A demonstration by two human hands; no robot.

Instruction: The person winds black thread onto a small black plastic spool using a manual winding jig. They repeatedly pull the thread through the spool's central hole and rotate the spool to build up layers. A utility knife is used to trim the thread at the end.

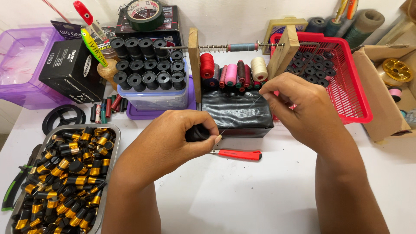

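Over white tabletop, left hand grips black spool; right hand pinches thread slanting up-right.

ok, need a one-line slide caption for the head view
Left hand grips a small black spool while right hand pinches a thin thread above a white table.

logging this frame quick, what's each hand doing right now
Left hand: closed on a small black cylindrical spool.
Right hand: fingers pinched shut on a thin pale thread running to the spool.
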